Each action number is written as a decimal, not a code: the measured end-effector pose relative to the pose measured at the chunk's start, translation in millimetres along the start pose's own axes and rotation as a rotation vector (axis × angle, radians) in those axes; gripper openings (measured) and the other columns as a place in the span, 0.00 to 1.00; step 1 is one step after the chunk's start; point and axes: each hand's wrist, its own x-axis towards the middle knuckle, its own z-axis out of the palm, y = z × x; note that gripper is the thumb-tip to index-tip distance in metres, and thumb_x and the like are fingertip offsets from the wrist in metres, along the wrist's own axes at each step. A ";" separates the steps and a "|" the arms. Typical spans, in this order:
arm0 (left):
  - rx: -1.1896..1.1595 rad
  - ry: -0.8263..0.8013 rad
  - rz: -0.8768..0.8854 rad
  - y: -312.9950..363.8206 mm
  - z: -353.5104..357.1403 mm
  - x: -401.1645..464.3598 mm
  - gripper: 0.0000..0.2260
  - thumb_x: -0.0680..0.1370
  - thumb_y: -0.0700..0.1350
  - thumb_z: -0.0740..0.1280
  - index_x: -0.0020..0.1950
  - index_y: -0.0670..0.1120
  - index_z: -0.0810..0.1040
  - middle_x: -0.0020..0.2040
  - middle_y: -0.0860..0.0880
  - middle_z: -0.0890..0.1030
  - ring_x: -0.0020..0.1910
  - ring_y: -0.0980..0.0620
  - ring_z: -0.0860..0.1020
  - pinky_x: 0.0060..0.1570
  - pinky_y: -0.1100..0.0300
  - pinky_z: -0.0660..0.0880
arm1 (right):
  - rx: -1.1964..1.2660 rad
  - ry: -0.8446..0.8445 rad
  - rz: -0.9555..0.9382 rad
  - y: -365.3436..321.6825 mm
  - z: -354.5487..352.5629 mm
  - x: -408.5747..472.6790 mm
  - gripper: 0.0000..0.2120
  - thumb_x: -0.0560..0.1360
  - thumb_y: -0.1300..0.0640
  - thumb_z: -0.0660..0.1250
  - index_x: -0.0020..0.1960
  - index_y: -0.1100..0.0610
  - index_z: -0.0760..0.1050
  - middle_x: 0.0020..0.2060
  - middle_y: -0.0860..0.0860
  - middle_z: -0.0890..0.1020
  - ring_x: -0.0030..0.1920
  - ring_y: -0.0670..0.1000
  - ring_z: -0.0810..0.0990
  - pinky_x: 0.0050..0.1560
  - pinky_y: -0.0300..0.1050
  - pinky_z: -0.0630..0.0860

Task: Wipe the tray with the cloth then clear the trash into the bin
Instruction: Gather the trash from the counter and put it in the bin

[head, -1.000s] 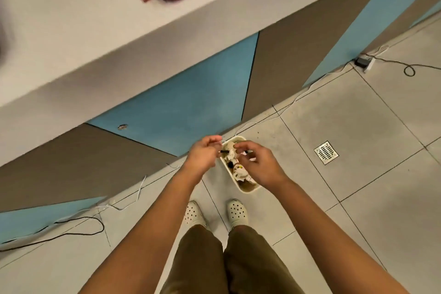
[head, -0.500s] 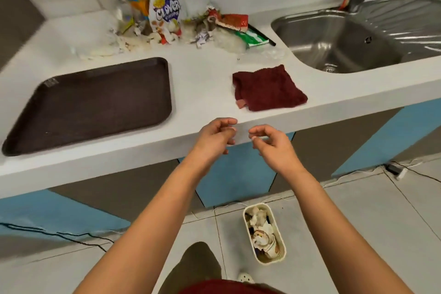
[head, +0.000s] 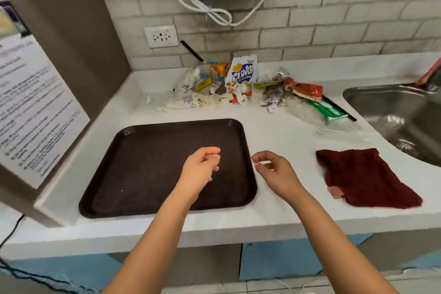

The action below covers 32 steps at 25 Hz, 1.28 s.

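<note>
A dark brown tray [head: 148, 164] lies bare on the white counter. My left hand [head: 200, 169] hovers over its right part, fingers loosely curled, holding nothing. My right hand [head: 274, 172] hangs just past the tray's right edge, also loosely curled and holding nothing. A dark red cloth [head: 365, 174] lies flat on the counter to the right of my right hand. A pile of trash [head: 243, 88] stretches along the back of the counter: a Clover chips bag, crumpled paper, wrappers, clear plastic and a black straw. The bin is out of view.
A steel sink [head: 401, 117] is set into the counter at the right. A wall socket [head: 161, 36] and a looped white cord [head: 205, 9] are on the tiled wall behind. A printed notice [head: 31, 107] on a panel borders the counter at the left.
The view has risen from the bin on the floor to the counter. Both hands have moved up from over the bin to above the tray's right side.
</note>
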 end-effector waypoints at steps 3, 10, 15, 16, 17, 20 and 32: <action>-0.011 0.069 -0.006 4.3 -38.4 47.0 0.08 0.78 0.40 0.62 0.52 0.51 0.78 0.44 0.52 0.78 0.39 0.57 0.76 0.34 0.64 0.70 | -0.023 0.033 0.012 -11.6 28.4 36.4 0.08 0.74 0.63 0.64 0.49 0.52 0.78 0.49 0.44 0.79 0.44 0.43 0.77 0.41 0.23 0.70; -0.017 0.186 -0.023 -2.7 -89.1 124.9 0.08 0.78 0.39 0.62 0.52 0.48 0.77 0.42 0.53 0.77 0.39 0.57 0.75 0.38 0.66 0.70 | -0.123 0.066 0.090 -6.5 46.8 92.3 0.08 0.74 0.64 0.64 0.49 0.54 0.78 0.51 0.47 0.79 0.45 0.45 0.77 0.42 0.28 0.71; 0.161 0.292 0.027 -10.5 -114.3 165.9 0.08 0.77 0.38 0.63 0.53 0.45 0.79 0.42 0.54 0.77 0.41 0.58 0.75 0.48 0.64 0.69 | -0.186 0.033 0.101 -7.0 44.1 149.6 0.08 0.74 0.63 0.63 0.49 0.53 0.77 0.52 0.49 0.79 0.48 0.49 0.77 0.44 0.34 0.72; 0.190 0.311 0.023 -11.6 -117.8 173.1 0.08 0.77 0.38 0.63 0.54 0.45 0.79 0.44 0.53 0.78 0.41 0.57 0.75 0.48 0.65 0.69 | -0.201 0.018 0.096 -7.3 44.9 161.6 0.08 0.75 0.63 0.63 0.49 0.52 0.77 0.53 0.49 0.79 0.49 0.50 0.77 0.46 0.36 0.71; 0.219 0.324 0.021 -12.2 -120.4 182.2 0.08 0.78 0.39 0.62 0.54 0.45 0.79 0.46 0.51 0.79 0.41 0.56 0.75 0.48 0.65 0.68 | -0.215 0.002 0.090 -8.3 46.1 173.9 0.08 0.75 0.63 0.63 0.48 0.52 0.77 0.53 0.50 0.78 0.50 0.51 0.77 0.48 0.38 0.72; 0.335 0.325 0.038 -13.9 -125.5 217.4 0.09 0.77 0.39 0.62 0.55 0.45 0.79 0.54 0.46 0.79 0.44 0.51 0.76 0.49 0.64 0.68 | -0.273 -0.009 0.041 -11.7 53.1 210.6 0.08 0.75 0.62 0.63 0.47 0.50 0.76 0.55 0.49 0.78 0.55 0.52 0.76 0.50 0.41 0.71; 0.992 0.112 0.120 -44.1 -120.6 334.2 0.22 0.80 0.46 0.56 0.74 0.56 0.59 0.77 0.48 0.53 0.75 0.47 0.56 0.67 0.51 0.65 | -0.983 -0.208 -0.138 -1.6 112.4 324.0 0.27 0.77 0.56 0.57 0.74 0.50 0.55 0.74 0.51 0.60 0.73 0.55 0.59 0.68 0.49 0.64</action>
